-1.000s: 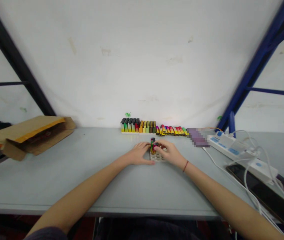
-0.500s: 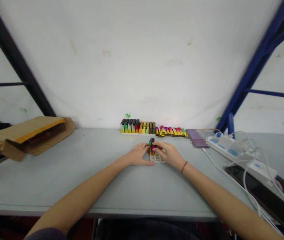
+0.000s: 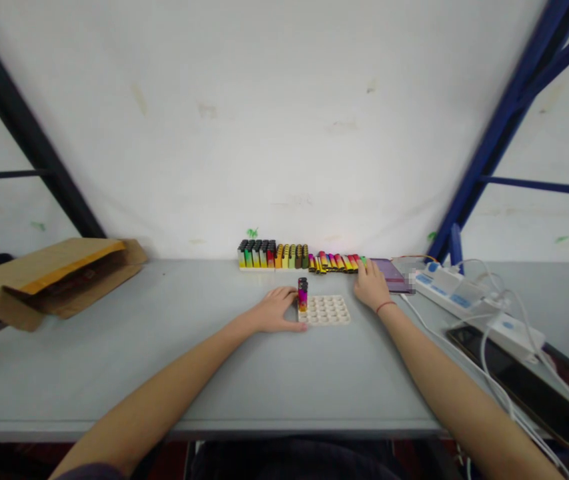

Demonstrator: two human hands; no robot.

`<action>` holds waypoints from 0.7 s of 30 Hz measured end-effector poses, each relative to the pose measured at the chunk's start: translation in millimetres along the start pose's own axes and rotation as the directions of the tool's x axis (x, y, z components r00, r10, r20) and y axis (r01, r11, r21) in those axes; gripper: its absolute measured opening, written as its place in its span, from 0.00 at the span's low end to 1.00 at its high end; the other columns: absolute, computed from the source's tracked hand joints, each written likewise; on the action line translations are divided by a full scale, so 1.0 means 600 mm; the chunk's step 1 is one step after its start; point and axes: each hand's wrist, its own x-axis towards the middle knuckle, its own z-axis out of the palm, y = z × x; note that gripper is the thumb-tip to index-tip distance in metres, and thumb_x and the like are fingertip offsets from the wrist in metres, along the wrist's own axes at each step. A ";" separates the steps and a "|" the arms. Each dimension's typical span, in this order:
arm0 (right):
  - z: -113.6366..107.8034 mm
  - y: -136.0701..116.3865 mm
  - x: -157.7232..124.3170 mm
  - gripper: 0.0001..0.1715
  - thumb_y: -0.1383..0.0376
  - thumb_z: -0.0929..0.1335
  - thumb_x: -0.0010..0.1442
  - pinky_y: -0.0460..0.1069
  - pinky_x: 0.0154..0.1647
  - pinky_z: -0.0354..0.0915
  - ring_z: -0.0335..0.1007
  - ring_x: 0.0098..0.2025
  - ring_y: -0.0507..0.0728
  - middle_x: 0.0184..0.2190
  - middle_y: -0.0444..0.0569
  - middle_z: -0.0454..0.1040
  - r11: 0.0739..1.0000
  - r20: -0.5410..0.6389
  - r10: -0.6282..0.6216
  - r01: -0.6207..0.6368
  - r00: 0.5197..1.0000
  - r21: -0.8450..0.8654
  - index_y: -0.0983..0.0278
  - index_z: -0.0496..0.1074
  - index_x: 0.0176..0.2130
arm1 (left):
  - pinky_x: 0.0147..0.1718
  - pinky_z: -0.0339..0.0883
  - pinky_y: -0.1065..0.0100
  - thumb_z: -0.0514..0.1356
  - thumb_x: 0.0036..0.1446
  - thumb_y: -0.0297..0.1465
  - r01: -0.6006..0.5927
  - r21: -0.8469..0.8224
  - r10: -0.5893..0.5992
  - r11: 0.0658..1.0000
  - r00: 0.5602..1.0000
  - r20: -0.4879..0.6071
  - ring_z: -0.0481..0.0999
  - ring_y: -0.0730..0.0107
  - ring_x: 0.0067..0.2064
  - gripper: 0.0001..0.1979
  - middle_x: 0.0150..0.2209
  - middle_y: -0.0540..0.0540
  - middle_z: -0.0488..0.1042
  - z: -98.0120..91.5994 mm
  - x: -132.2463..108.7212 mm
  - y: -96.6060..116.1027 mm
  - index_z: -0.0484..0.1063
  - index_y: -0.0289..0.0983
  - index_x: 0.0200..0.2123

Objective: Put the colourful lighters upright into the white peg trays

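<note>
My left hand rests at the left edge of a white tray with rows of round holes, its thumb and fingers around the near and far ends of that edge. A couple of lighters with black tops and purple-to-orange bodies stand upright in the tray's left column. At the back, my right hand has its fingers closed at the right end of a row of lying colourful lighters. A bit of green lighter shows by its fingertips; the thumb is mostly hidden.
Two filled trays of upright lighters, black-topped ones and yellow-to-dark ones, stand by the wall. An open brown paper bag lies left. On the right are a purple flat object, a power strip, cables and a phone.
My right hand has left the tray and moved right and back to the lying lighters, uncovering the tray's holes. My left hand has stayed at the tray's left edge.
</note>
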 end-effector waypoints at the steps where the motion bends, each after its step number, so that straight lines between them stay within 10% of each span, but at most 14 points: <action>1: 0.001 0.002 0.000 0.32 0.71 0.59 0.59 0.61 0.59 0.54 0.52 0.64 0.70 0.61 0.72 0.59 1.000 0.030 0.008 -0.008 1.000 -0.019 0.80 0.58 0.61 | 0.60 0.52 0.52 0.58 0.51 0.59 -0.001 0.004 0.001 1.000 1.000 -0.002 0.61 0.45 0.60 0.41 0.59 0.33 0.62 0.000 0.000 0.000 0.63 0.33 0.57; 6: -0.016 -0.009 -0.001 0.22 0.66 0.59 0.62 0.57 0.50 0.60 0.67 0.50 0.68 0.46 0.71 0.71 0.998 0.093 0.056 -0.053 0.994 -0.032 0.77 0.69 0.49 | 0.60 0.52 0.52 0.59 0.52 0.58 -0.002 0.016 0.002 1.000 1.000 0.002 0.61 0.45 0.60 0.41 0.59 0.32 0.61 0.000 0.000 0.000 0.62 0.31 0.57; 21: -0.012 -0.010 0.002 0.25 0.59 0.59 0.65 0.55 0.54 0.57 0.65 0.52 0.65 0.48 0.64 0.72 0.998 0.071 -0.006 0.010 0.997 -0.059 0.73 0.69 0.52 | 0.60 0.52 0.52 0.60 0.52 0.57 0.021 0.016 -0.021 1.000 1.000 0.011 0.61 0.45 0.60 0.41 0.60 0.32 0.61 -0.001 0.001 0.004 0.62 0.32 0.57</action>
